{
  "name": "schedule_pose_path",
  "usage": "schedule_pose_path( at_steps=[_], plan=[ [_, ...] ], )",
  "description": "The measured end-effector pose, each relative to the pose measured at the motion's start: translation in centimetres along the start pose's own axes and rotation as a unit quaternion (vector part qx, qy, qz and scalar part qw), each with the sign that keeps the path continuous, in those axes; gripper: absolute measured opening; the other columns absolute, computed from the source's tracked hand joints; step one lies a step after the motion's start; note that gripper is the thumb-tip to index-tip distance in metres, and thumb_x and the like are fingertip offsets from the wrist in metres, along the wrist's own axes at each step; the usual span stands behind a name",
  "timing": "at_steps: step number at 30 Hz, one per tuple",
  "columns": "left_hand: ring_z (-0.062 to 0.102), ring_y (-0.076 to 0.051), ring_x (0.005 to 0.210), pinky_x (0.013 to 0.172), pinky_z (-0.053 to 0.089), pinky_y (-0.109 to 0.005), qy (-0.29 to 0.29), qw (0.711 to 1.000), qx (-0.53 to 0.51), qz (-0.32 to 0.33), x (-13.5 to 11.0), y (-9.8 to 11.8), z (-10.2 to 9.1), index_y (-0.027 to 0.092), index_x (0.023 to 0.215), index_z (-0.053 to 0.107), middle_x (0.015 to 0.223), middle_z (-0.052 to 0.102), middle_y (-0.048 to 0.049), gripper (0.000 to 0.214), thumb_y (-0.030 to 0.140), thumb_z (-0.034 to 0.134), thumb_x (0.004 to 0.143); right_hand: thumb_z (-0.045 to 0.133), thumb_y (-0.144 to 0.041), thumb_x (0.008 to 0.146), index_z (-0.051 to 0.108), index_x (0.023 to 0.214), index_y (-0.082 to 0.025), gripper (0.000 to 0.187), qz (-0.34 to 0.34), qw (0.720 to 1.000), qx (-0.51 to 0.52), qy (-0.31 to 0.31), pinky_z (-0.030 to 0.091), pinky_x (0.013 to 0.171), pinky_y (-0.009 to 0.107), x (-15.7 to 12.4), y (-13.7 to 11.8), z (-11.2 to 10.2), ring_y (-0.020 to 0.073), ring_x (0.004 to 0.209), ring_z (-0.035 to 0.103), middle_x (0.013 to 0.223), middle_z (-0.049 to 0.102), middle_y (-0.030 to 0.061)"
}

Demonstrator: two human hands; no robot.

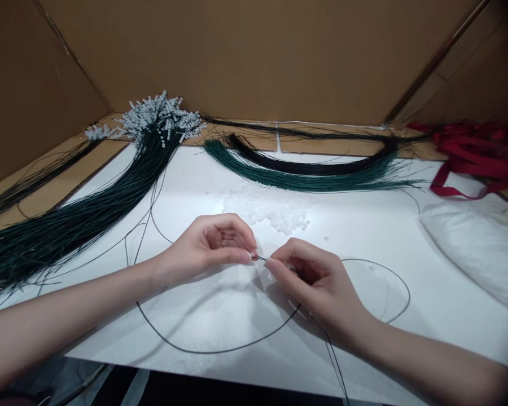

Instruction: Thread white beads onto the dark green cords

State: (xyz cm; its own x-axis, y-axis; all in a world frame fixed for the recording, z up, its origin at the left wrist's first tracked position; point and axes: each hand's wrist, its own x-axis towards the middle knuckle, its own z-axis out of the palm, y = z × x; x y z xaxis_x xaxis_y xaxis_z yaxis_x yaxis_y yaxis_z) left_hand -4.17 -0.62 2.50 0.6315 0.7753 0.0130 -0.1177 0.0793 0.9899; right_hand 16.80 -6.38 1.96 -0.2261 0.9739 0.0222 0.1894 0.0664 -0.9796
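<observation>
My left hand (215, 242) is closed in a pinch, with the thumb and forefinger tips on a thin dark wire (260, 257). Facing it, my right hand (315, 272) pinches the same wire a short way along, its other fingers curled. Whether a bead sits at the left fingertips is too small to tell. Dark strands loop below and to the right of my hands over the white tabletop (220, 372). Just beyond the fingertips lies a scattered pile of small whitish, translucent beads (275, 207).
At left is a thick bundle of dark green wires (110, 203) with white beaded tips (161, 118). Black wires (313, 166) and green wires (288, 181) lie curved at the back. Red ribbon (482, 158) and a clear plastic bag (478, 242) are at right. Cardboard walls (254, 56) enclose the table.
</observation>
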Motion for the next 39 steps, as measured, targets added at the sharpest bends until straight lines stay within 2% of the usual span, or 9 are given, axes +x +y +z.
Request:
schedule_pose_path(
  at_steps=[8,18,24,31,39],
  plan=[
    [0.07,-0.007,0.077,0.071,0.055,-0.012,0.007,1.0,-0.005,-0.008,0.07,0.04,0.16,0.013,0.086,0.07,0.082,0.074,-0.0017,0.013,0.001,0.072,0.081,0.063,-0.027,0.091,0.063,0.073,-0.017,0.021,-0.003,1.0,-0.01,-0.001,0.03,0.049,0.024,0.01,-0.07,-0.02,0.0082,0.056,0.04,0.064,0.048,-0.0025],
    [0.068,-0.004,0.077,0.071,0.054,-0.008,0.017,0.999,0.032,-0.006,0.01,0.03,0.21,0.014,0.087,0.069,0.083,0.073,0.0009,0.012,0.006,0.075,0.081,0.063,-0.023,0.089,0.062,0.071,-0.017,0.019,-0.018,0.999,-0.025,0.008,0.03,0.049,0.024,-0.03,-0.08,0.07,0.0086,0.056,0.041,0.063,0.05,-0.0028],
    [0.069,-0.006,0.08,0.074,0.055,-0.01,0.026,0.997,0.069,0.003,-0.12,-0.2,0.17,0.015,0.09,0.069,0.085,0.073,0.0005,0.011,0.012,0.076,0.082,0.063,-0.02,0.087,0.061,0.067,-0.016,0.02,-0.035,0.999,-0.038,0.014,0.031,0.049,0.024,0.01,-0.25,0.17,0.0086,0.055,0.04,0.062,0.05,-0.0026],
    [0.07,-0.005,0.08,0.073,0.055,-0.008,0.009,0.997,0.066,0.034,-0.23,-0.16,0.16,0.016,0.089,0.069,0.085,0.073,0.0017,0.013,0.007,0.075,0.082,0.063,-0.018,0.085,0.061,0.066,-0.015,0.02,-0.044,0.998,-0.044,0.023,0.03,0.048,0.023,0.0,-0.15,0.19,0.0082,0.054,0.04,0.061,0.05,-0.0026],
    [0.069,-0.005,0.08,0.074,0.055,-0.01,0.026,0.994,0.101,0.039,-0.29,-0.43,0.21,0.017,0.09,0.07,0.085,0.071,0.0015,0.012,0.011,0.076,0.082,0.063,-0.017,0.084,0.06,0.064,-0.015,0.02,-0.057,0.997,-0.053,0.026,0.031,0.048,0.023,-0.03,-0.18,0.22,0.0082,0.054,0.04,0.061,0.05,-0.0023]
  ],
)
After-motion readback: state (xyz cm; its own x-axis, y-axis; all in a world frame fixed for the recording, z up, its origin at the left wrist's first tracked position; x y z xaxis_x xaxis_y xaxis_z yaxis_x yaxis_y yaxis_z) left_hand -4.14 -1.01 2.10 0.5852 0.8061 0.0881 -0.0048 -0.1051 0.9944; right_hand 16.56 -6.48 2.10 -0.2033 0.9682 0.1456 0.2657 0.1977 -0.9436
